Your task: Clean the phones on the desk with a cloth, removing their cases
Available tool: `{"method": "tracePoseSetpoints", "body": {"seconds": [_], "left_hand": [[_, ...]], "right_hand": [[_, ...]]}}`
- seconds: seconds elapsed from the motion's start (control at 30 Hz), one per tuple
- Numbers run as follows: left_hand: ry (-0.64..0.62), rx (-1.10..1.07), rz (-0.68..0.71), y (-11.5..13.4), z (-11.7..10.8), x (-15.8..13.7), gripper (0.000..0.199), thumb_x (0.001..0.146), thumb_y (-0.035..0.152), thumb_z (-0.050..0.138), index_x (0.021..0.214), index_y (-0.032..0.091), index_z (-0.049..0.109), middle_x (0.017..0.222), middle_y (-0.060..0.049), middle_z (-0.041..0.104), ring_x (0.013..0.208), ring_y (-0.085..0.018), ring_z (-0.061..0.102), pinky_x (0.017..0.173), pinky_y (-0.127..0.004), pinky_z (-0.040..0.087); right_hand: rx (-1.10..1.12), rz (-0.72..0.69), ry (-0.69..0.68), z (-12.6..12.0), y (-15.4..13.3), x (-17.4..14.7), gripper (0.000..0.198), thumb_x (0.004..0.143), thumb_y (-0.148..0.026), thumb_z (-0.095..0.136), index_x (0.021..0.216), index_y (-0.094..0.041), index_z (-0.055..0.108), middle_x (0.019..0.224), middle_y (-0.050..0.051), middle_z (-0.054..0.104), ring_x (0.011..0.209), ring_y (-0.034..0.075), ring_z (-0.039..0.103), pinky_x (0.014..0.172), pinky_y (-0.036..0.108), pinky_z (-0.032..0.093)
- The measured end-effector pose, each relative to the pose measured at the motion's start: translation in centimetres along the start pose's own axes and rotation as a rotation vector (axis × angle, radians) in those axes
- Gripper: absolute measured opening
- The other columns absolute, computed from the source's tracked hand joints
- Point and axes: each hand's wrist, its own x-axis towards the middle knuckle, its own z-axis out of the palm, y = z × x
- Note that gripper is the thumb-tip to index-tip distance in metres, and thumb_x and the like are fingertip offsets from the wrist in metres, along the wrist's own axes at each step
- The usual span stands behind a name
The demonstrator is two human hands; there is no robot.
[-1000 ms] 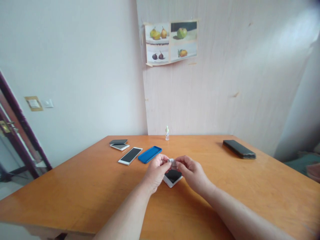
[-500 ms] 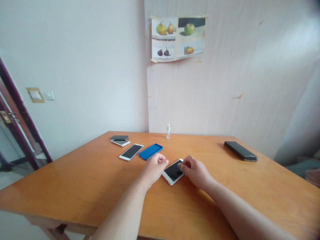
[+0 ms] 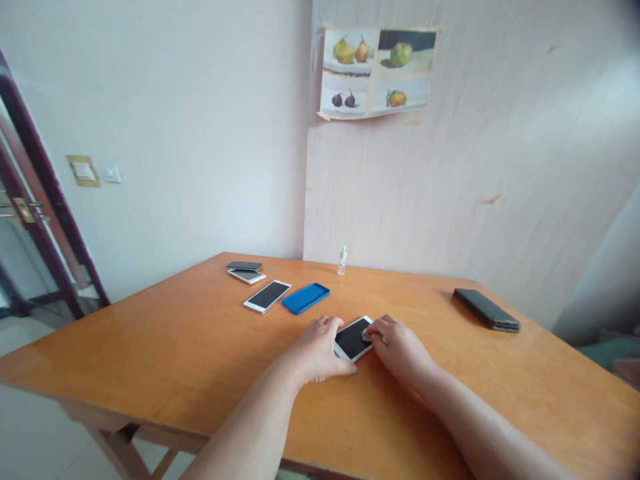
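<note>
A white smartphone (image 3: pixel 353 339) with a dark screen lies face up on the table in front of me. My left hand (image 3: pixel 320 347) grips its left end, thumb at the near corner and fingers along the far side. Over the right part of the screen, my right hand (image 3: pixel 397 340) pinches a small pale wad (image 3: pixel 367 335), like a piece of tissue or cloth, which rests on the glass. Most of the wad is hidden by the fingers.
A blue phone case (image 3: pixel 306 298) and another white phone (image 3: pixel 267 296) lie beyond my left hand. Farther left, a dark flat device (image 3: pixel 244 265) overlaps a white phone (image 3: pixel 247 276). A small clear bottle (image 3: pixel 342 261) stands at the back; a black wallet-like stack (image 3: pixel 486 309) lies right.
My left hand has opened from a loose curl and taken hold of the phone's left end. My right hand has lowered the pale wad against the screen. The view has shifted slightly.
</note>
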Motion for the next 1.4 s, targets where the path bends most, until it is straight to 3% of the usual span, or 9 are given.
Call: {"method": "tracePoseSetpoints", "body": {"seconds": [0.1,0.2,0.43,0.5,0.7,0.83,0.97,1.2,1.4], "left_hand": [[0.033,-0.010,0.007,0.0,0.3,0.0,0.062,0.060,0.043,0.075,0.114,0.023,0.052,0.117,-0.008,0.059,0.114,-0.028,0.054,0.096,-0.035,0.045],[0.054,-0.011,0.023,-0.1,0.4,0.1,0.060,0.063,0.039,0.072,0.116,0.021,0.052,0.117,-0.009,0.060,0.114,-0.028,0.055,0.096,-0.035,0.045],[0.034,-0.032,-0.009,-0.2,0.3,0.3,0.084,0.055,0.048,0.080,0.128,0.023,0.048,0.129,-0.010,0.058,0.121,-0.031,0.052,0.098,-0.038,0.045],[0.046,-0.046,-0.007,-0.2,0.6,0.3,0.086,0.057,0.048,0.079,0.131,0.022,0.046,0.130,-0.010,0.058,0.121,-0.031,0.053,0.099,-0.039,0.045],[0.116,-0.004,0.029,-0.7,1.3,0.5,0.078,0.066,0.040,0.070,0.135,0.019,0.041,0.128,-0.013,0.057,0.117,-0.030,0.055,0.099,-0.039,0.044],[0.140,0.069,-0.047,-1.1,1.3,0.8,0.086,0.057,0.058,0.075,0.128,0.018,0.047,0.122,-0.014,0.059,0.114,-0.034,0.054,0.096,-0.043,0.045],[0.119,0.080,-0.057,-1.1,1.3,1.0,0.091,0.053,0.059,0.078,0.128,0.020,0.046,0.124,-0.013,0.058,0.115,-0.034,0.053,0.095,-0.041,0.045],[0.154,0.076,-0.013,-1.2,1.8,1.0,0.065,0.069,0.045,0.068,0.125,0.020,0.046,0.120,-0.012,0.060,0.111,-0.031,0.056,0.092,-0.039,0.045],[0.127,0.072,-0.038,-1.0,1.6,1.1,0.090,0.054,0.060,0.077,0.127,0.019,0.044,0.124,-0.014,0.058,0.115,-0.035,0.053,0.095,-0.042,0.044]], "right_hand": [[0.043,-0.253,-0.091,-0.4,-3.0,-1.3,0.029,0.093,-0.020,0.042,0.103,-0.024,0.069,0.105,0.005,0.068,0.098,0.018,0.059,0.087,0.028,0.043],[0.009,-0.335,-0.133,-0.9,-4.4,-1.9,0.033,0.098,-0.028,0.037,0.112,-0.028,0.067,0.118,0.002,0.067,0.107,0.019,0.057,0.093,0.033,0.042],[-0.294,0.076,-0.128,-0.9,-0.7,-0.4,0.045,0.100,-0.043,0.027,0.126,-0.030,0.061,0.135,0.003,0.059,0.134,0.035,0.040,0.099,0.059,0.036],[-0.253,0.056,-0.170,-0.7,-0.8,-0.6,0.048,0.100,-0.047,0.024,0.134,-0.032,0.055,0.144,0.001,0.051,0.139,0.034,0.033,0.105,0.060,0.031],[-0.032,-0.194,-0.380,-0.2,-3.5,-1.2,0.051,0.099,-0.057,0.017,0.143,-0.046,0.039,0.156,-0.009,0.030,0.147,0.032,0.015,0.114,0.064,0.012],[-0.191,0.030,-0.318,-0.1,-1.3,0.0,0.056,0.098,-0.058,0.014,0.145,-0.039,0.040,0.155,-0.004,0.034,0.146,0.034,0.014,0.111,0.070,0.008],[-0.306,0.184,-0.269,-0.1,0.4,0.6,0.057,0.099,-0.056,0.016,0.147,-0.034,0.038,0.155,-0.001,0.035,0.146,0.036,0.014,0.109,0.073,0.009],[-0.080,-0.168,-0.370,0.4,-3.8,-0.4,0.052,0.100,-0.054,0.016,0.146,-0.040,0.038,0.157,-0.003,0.031,0.147,0.032,0.012,0.112,0.069,0.005],[-0.306,0.159,-0.295,0.2,0.3,1.2,0.053,0.100,-0.052,0.018,0.148,-0.036,0.033,0.157,0.000,0.031,0.146,0.037,0.011,0.104,0.077,0.011]]}}
